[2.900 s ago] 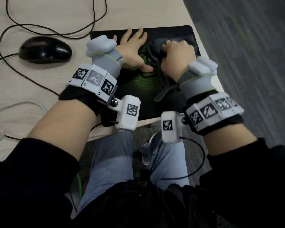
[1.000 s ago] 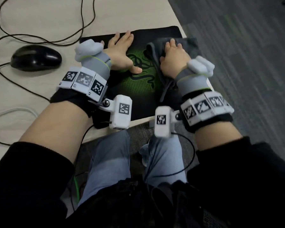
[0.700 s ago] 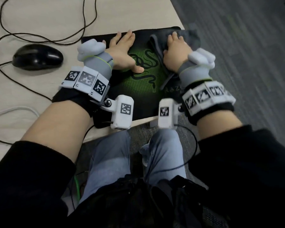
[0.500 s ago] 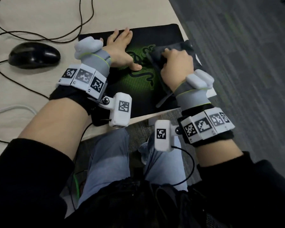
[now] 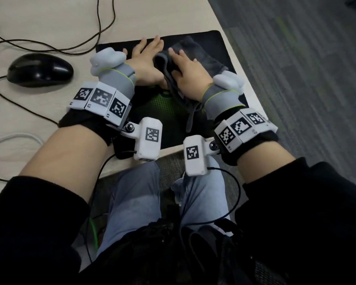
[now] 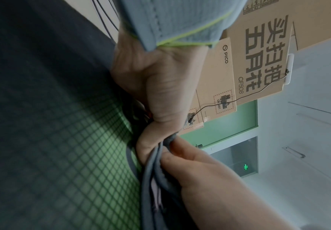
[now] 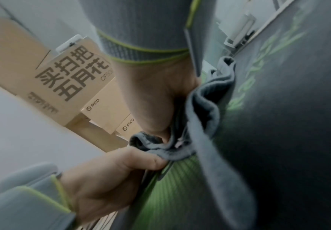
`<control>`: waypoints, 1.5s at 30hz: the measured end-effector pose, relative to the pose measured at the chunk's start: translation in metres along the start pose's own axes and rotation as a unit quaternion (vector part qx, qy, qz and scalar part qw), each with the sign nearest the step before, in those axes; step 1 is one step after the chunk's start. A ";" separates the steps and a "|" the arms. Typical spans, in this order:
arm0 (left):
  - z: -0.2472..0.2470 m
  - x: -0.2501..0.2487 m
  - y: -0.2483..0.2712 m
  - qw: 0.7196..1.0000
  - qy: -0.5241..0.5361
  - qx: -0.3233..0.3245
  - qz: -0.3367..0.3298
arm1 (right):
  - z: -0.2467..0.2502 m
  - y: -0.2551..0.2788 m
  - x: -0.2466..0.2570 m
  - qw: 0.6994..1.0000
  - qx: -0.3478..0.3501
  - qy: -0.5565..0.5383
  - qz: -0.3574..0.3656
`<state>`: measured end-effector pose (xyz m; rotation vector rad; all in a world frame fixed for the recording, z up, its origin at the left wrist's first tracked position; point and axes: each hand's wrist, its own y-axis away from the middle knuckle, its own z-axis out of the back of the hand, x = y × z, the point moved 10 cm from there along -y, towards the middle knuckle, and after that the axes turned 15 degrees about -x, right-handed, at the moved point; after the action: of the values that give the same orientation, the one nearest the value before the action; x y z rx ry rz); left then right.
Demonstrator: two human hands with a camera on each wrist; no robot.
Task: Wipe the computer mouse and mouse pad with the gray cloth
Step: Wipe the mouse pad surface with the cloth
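— Two hands on one pad, is that right?

— Both of mine, yes. My right hand (image 5: 188, 76) presses the gray cloth (image 5: 199, 53) flat onto the mouse pad (image 5: 219, 43), fingers fairly straight on top of it, thumb tucked into the bunched folds on its inner side.

— And the other one?

— My left hand (image 5: 146, 64) lies just beside the right, fingers spread and straight on the pad, steadying it. From the left wrist camera my thumb touches the rolled edge of the cloth (image 6: 160, 155) where the two hands meet; whether it pinches that edge I cannot tell.

— Where does the cloth run from your grip?

— Past my right fingertips it spreads toward the far corner of the pad. Back under my right wrist a narrow tail of it hangs toward the near edge, over the green printed grid.

— The mouse?

— Well apart from both hands, out beyond my left wrist: a black computer mouse (image 5: 40, 69) sits on the pale desk (image 5: 152, 15), off the pad, with its dark cable (image 5: 99, 27) looping around it.
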<state>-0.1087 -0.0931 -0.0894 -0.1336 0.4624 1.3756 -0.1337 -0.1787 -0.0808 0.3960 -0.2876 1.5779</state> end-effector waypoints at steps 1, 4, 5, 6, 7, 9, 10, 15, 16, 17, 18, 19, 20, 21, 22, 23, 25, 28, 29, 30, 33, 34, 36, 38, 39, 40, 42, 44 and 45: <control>0.001 -0.001 0.000 1.000 0.005 -0.002 0.002 | 0.000 -0.003 -0.003 1.000 0.004 0.009 0.003; 0.001 -0.002 0.002 1.000 -0.008 -0.003 0.002 | 0.014 -0.022 -0.025 0.998 -0.043 0.012 -0.033; 0.001 -0.002 0.001 1.000 -0.016 0.000 -0.003 | 0.021 -0.027 -0.034 0.996 -0.062 0.013 -0.055; 0.000 -0.003 0.001 1.000 -0.022 0.005 -0.006 | 0.028 -0.031 -0.044 0.994 -0.076 0.013 -0.078; -0.001 -0.002 0.001 1.000 -0.024 0.008 -0.007 | 0.034 -0.034 -0.053 0.992 -0.084 0.010 -0.096; -0.002 -0.003 0.001 1.000 -0.027 0.012 -0.008 | 0.040 -0.037 -0.067 0.988 -0.084 0.002 -0.127; -0.002 -0.003 0.001 0.999 -0.029 0.011 -0.008 | 0.041 -0.038 -0.071 0.987 -0.084 -0.006 -0.137; 0.002 -0.005 0.002 0.999 -0.034 0.001 -0.004 | 0.016 -0.034 -0.018 0.992 -0.048 -0.091 -0.079; 0.003 -0.005 0.003 0.999 -0.037 0.001 -0.001 | 0.010 -0.033 -0.010 0.993 -0.041 -0.091 -0.065; 0.003 -0.005 0.003 0.999 -0.038 0.001 0.000 | 0.008 -0.033 -0.007 0.995 -0.038 -0.080 -0.055; 0.003 -0.005 0.003 0.999 -0.035 0.001 -0.002 | 0.008 -0.033 -0.009 0.996 -0.038 -0.063 -0.052; 0.003 -0.005 0.002 1.000 -0.031 -0.001 -0.004 | 0.011 -0.034 -0.016 0.997 -0.043 -0.047 -0.053; 0.002 -0.004 0.001 1.000 -0.027 -0.001 -0.005 | 0.017 -0.037 -0.027 0.996 -0.054 -0.033 -0.066; 0.001 -0.004 0.001 1.000 -0.025 0.002 -0.005 | 0.025 -0.038 -0.041 0.993 -0.068 -0.026 -0.090; 0.000 -0.002 0.000 1.000 -0.026 0.006 -0.003 | 0.033 -0.040 -0.054 0.990 -0.085 -0.022 -0.115; -0.001 -0.002 0.000 1.000 -0.027 0.008 -0.003 | 0.040 -0.040 -0.062 0.986 -0.099 -0.020 -0.130; -0.001 -0.002 0.000 1.000 -0.027 0.013 -0.002 | 0.045 -0.040 -0.066 0.985 -0.105 -0.017 -0.137; -0.002 -0.002 0.000 1.000 -0.027 0.013 0.000 | 0.045 -0.038 -0.063 0.987 -0.104 -0.005 -0.125; -0.002 -0.002 0.000 1.000 -0.028 0.012 0.001 | 0.045 -0.036 -0.064 0.986 -0.106 -0.009 -0.127; -0.002 -0.003 0.000 1.000 -0.028 0.012 0.003 | 0.046 -0.032 -0.066 0.985 -0.110 -0.015 -0.134; -0.002 -0.003 0.001 0.999 -0.035 0.013 0.008 | 0.046 -0.012 -0.071 0.980 -0.120 -0.048 -0.151; -0.002 -0.004 0.001 0.999 -0.035 0.014 0.009 | 0.047 -0.004 -0.074 0.978 -0.129 -0.061 -0.154; -0.003 -0.006 0.003 0.999 -0.033 0.017 0.011 | 0.050 0.014 -0.077 0.974 -0.148 -0.081 -0.154; -0.001 -0.008 0.005 0.999 -0.031 0.014 0.012 | 0.050 0.030 -0.076 0.970 -0.166 -0.092 -0.149; 0.001 -0.007 0.005 0.999 -0.029 0.011 0.016 | 0.050 0.037 -0.074 0.969 -0.174 -0.095 -0.146; 0.002 -0.007 0.006 0.999 -0.028 0.004 0.023 | 0.050 0.044 -0.072 0.968 -0.182 -0.095 -0.144; 0.006 -0.008 0.008 0.998 -0.032 -0.025 0.042 | 0.051 0.053 -0.068 0.967 -0.190 -0.089 -0.143; 0.009 -0.016 0.016 0.996 -0.032 -0.070 0.038 | 0.057 0.062 -0.068 0.961 -0.210 -0.092 -0.152; 0.008 -0.023 0.019 0.995 -0.024 -0.090 0.019 | 0.060 0.066 -0.070 0.957 -0.222 -0.097 -0.159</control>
<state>-0.1282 -0.1071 -0.0693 -0.2405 0.3022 1.4542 -0.1934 -0.2707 -0.0524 0.2291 -0.6807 1.1176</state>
